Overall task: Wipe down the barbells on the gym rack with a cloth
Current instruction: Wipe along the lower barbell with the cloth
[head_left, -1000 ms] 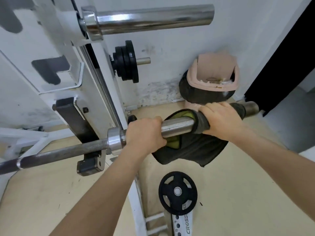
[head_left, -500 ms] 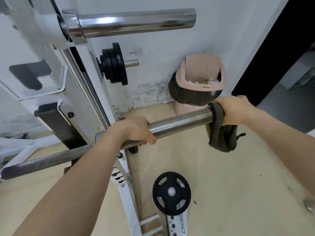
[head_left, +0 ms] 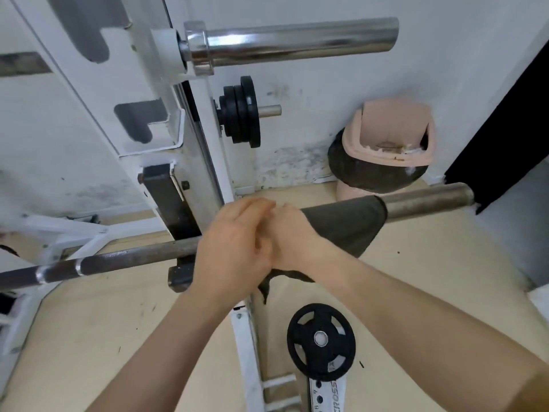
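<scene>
A dull steel barbell lies across the white rack, running from lower left to right. A dark grey cloth is draped over the barbell's sleeve. My left hand grips the bar at the collar. Pressed against it, my right hand clasps the cloth around the sleeve. The collar and the inner part of the sleeve are hidden by my hands. A second, shiny barbell sleeve sticks out of the rack higher up.
Small black plates hang on a peg of the rack. A pink bin with a black liner stands by the wall. A black weight plate sits on a stand on the tan floor. A dark doorway is at right.
My right hand has slid the cloth back from the sleeve's outer end to the collar, beside my left hand. The outer end of the sleeve is now bare. The view has shifted.
</scene>
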### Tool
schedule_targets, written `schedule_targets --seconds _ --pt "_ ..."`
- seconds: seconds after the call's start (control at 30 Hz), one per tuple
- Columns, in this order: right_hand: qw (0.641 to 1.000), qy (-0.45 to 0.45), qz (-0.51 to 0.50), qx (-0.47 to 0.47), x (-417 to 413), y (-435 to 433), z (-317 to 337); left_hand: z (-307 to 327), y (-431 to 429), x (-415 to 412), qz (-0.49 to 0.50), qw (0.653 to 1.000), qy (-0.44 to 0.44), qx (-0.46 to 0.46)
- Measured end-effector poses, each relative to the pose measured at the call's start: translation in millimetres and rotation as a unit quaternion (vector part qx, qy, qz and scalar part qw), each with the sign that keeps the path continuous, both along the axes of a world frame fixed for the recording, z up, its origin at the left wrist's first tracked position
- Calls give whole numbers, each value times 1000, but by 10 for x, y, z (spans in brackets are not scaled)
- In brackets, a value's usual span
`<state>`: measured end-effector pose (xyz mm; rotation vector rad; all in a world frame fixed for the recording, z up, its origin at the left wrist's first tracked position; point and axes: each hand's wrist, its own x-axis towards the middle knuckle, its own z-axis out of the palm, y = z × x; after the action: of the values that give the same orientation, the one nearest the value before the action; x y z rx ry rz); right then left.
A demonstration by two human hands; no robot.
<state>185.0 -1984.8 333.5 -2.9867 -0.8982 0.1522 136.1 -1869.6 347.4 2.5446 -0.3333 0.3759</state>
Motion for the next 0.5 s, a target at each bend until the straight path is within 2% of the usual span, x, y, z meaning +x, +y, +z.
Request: schedule_targets --seconds 0.07,0.13,0.23,0.3,0.37,0.43,0.5 --pt "997 51 21 59 -57 135 63 92 100 32 -10 999 12 33" --pt "993 93 3 67 -40 -142 154 95 122 44 -35 994 36 95" --pt "989 93 -114 10 74 -946 229 -107 -143 131 -81 964 16 254" --pt "975 98 -200 -13 104 -1400 175 -293 -458 234 -105 941 43 318" --pt "971 61 -230 -21 128 -1631 -7 -405 -639 375 -106 930 27 352" --pt "973 11 -230 -8 188 -1682 -147 -402 -591 496 -95 933 -6 348" --pt "972 6 -235 14 257 -1661 -127 -316 -440 538 -102 937 -15 333"
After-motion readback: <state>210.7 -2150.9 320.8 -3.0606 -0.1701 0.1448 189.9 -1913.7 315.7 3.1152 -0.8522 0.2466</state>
